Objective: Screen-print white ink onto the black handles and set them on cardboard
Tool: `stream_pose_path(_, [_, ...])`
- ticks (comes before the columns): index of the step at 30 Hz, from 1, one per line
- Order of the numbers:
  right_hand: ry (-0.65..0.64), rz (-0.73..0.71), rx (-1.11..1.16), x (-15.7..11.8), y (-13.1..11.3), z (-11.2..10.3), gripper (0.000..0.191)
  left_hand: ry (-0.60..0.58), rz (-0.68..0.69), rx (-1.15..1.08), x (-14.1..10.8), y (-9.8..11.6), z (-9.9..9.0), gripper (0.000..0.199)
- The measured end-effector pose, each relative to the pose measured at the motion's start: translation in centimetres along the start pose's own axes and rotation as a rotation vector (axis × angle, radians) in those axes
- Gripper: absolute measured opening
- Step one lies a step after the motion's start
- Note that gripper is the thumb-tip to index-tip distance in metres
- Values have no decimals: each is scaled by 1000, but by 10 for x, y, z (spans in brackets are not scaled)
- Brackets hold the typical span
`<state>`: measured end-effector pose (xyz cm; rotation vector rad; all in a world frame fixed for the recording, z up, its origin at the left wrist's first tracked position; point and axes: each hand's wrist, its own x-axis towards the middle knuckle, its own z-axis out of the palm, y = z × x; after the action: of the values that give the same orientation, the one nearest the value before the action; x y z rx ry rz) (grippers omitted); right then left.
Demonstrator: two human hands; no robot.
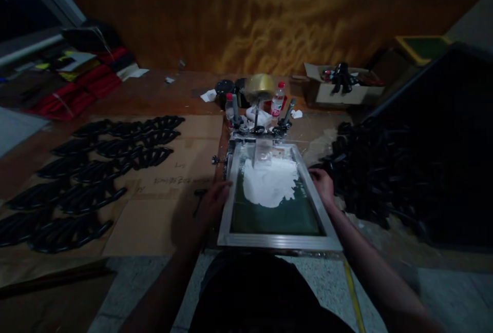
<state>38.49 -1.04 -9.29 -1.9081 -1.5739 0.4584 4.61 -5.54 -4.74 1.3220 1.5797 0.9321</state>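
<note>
A screen-printing frame (280,242) with a pale metal border lies flat in front of me, its dark green mesh (275,220) partly covered by thick white ink (267,184). A flat, pale squeegee blade (262,152) rests at the far end of the ink. My left hand (216,198) is at the frame's left side, fingers stretched towards its edge. Beside that hand is a small dark T-shaped thing (200,193). My right hand (322,185) is at the frame's right side with bent fingers, closed around a black piece that is mostly hidden beside the pile.
Curved black pieces (94,187) lie in rows on cardboard (154,210) at left. A heap of black pieces (370,174) fills the right. Clamps (257,129), bottles (278,100) and a tape roll (260,84) stand behind the frame; a carton (342,94) sits back right.
</note>
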Motion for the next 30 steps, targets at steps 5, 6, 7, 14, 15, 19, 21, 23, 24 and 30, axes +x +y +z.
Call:
stream_pose_path(5, [4,-419,-175,36,-67,22,59,-61,-84,22,4,-59,28,58])
stream_pose_path(6, [-84,-466,-251,37,-83,30,59,-68,-83,30,7,-65,32,59])
stream_pose_path(7, [-190,-480,-325,35,-96,37,51,-80,-83,30,9,-70,34,58])
stream_pose_path(14, [-621,-700,-421,-24,-91,32,22,-100,-92,3,11,-78,36,51])
stream_pose_path(15, [-673,-790,-390,-28,-86,27,24,-96,-88,3,11,-78,36,50])
stream_pose_path(19, [-668,-866,-305,-28,-80,22,21,-95,-77,-4,10,-76,36,48])
stream_pose_path(21, [-546,-809,-322,-29,-78,29,20,-93,-79,-10,9,-75,35,51])
stream_pose_path(23, [-491,-816,-327,-38,-73,35,24,-85,-74,-2,8,-74,35,54])
stream_pose_path(24, [-499,-838,-315,-43,-70,37,27,-80,-72,1,8,-74,35,55])
stream_pose_path(30, [-493,-730,-292,-28,-93,35,33,-101,-76,-29,6,-63,29,61])
